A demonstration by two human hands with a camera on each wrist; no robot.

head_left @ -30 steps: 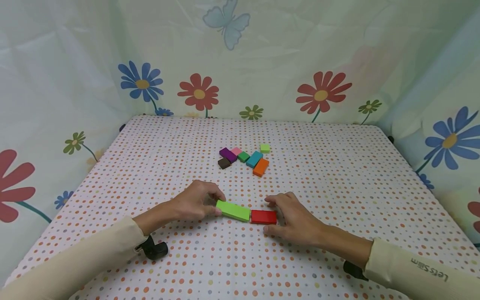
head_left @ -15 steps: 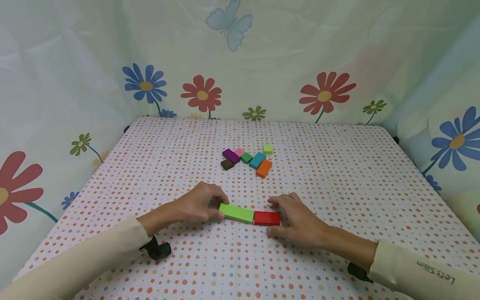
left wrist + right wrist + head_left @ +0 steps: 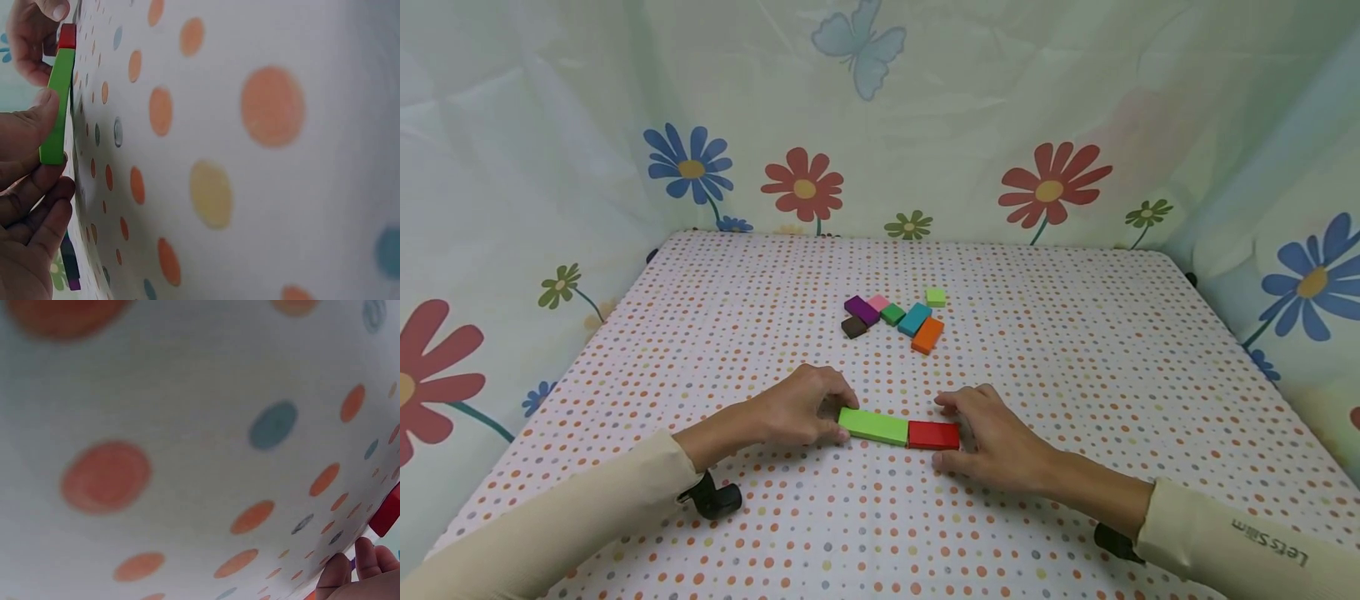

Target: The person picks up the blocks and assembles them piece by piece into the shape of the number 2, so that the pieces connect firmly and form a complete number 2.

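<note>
My left hand (image 3: 801, 404) pinches the left end of a long lime-green block (image 3: 874, 426) lying on the dotted cloth. In the left wrist view, the thumb presses one side of the green block (image 3: 57, 122) and fingers curl at its end. A shorter red block (image 3: 934, 435) continues the row, end against end with the green one. Around the red block's right end my right hand (image 3: 996, 442) is spread, thumb low at the front edge and fingertips behind with a gap. The right wrist view shows its fingers (image 3: 367, 559) apart from the red block (image 3: 386, 515).
Farther back lie several small blocks: purple (image 3: 861, 310), pink (image 3: 878, 302), brown (image 3: 853, 327), dark green (image 3: 892, 314), teal (image 3: 915, 319) and orange (image 3: 928, 335). A small lime block (image 3: 936, 297) sits slightly apart. A flowered curtain (image 3: 955, 100) borders the dotted tabletop (image 3: 1075, 333).
A narrow gap between the green and red blocks has closed. The head view has shifted slightly, while both hands keep nearly the same pose.
</note>
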